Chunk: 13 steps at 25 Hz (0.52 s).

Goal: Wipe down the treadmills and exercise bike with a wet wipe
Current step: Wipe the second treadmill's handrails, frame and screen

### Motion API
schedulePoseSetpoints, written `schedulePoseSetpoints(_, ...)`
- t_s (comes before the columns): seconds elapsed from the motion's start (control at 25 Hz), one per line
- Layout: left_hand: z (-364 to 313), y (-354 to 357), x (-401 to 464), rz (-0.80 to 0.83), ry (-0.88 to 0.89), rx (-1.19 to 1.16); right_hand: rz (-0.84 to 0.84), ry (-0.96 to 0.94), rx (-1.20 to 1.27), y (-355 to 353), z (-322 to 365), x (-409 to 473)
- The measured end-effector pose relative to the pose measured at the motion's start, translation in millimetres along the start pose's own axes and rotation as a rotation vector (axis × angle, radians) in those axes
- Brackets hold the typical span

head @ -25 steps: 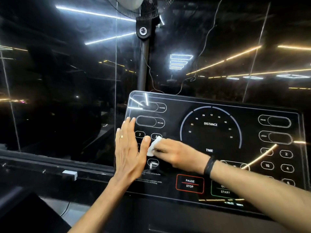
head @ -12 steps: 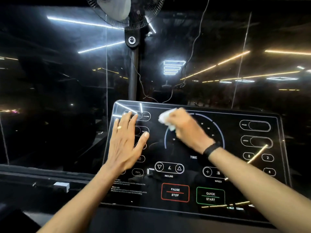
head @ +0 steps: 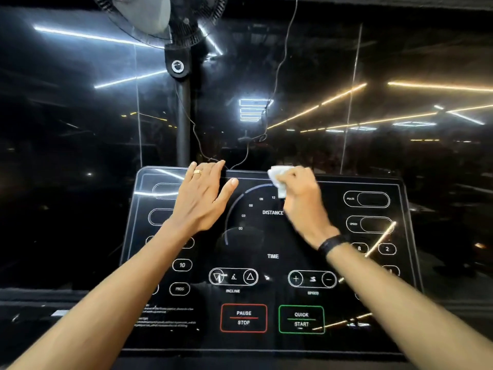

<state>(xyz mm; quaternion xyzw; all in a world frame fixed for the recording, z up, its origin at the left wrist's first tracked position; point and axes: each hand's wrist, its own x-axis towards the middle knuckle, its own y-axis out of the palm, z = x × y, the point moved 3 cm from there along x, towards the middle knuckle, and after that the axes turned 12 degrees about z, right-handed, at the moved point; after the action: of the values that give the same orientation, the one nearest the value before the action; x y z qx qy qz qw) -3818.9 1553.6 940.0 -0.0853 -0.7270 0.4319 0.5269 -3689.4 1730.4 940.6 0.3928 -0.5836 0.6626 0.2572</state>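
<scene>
Wipe [head: 277, 178], white and crumpled, is pinched in the right hand [head: 301, 201], which rubs it on the top edge of the treadmill panel [head: 266, 343], just above the word DISTANCE. Beside it, nearer the panel's top left corner, the left hand [head: 202, 198] lies flat with fingers spread, probably to steady the person. Half a second ago the wipe sat lower on the dial and the left hand rested lower too.

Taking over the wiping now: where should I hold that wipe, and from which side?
Grip the bunched middle of the wipe from the right, as the right hand does now; its loose end sticks out left over the console top edge.
</scene>
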Motion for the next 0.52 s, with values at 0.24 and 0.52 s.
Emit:
schedulePoseSetpoints(0.24, -13.7, 3.0, 7.4, -0.034, 0.003, 0.055, 0.405, -0.39, -0.139, 30.8, 22.8, -56.7)
schedulePoseSetpoints(0.52, -18.9, 10.9, 11.9, -0.041, -0.047, 0.11, 0.31, -0.406, -0.136, 46.6, 45.9, -89.0)
